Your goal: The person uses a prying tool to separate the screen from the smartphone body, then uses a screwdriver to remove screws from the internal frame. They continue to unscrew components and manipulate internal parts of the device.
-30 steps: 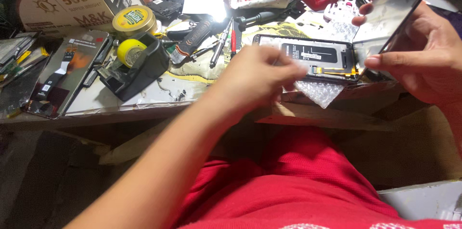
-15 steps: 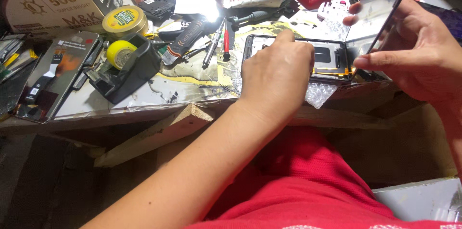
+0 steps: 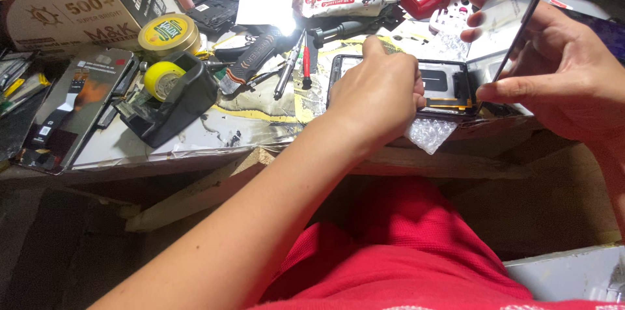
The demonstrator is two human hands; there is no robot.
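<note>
We see an opened phone body lying flat near the front edge of the workbench, its back face up: a dark rectangular frame with black inner parts and a thin orange-yellow strip along its near edge. Our left hand rests on its left half, covering that part. The detached panel, thin, glossy and mirror-like with a dark rim, stands tilted up from the body's right end, its lower corner close against the frame. Our right hand pinches the panel along its right edge. A scrap of bubble wrap lies just under the body's near edge.
</note>
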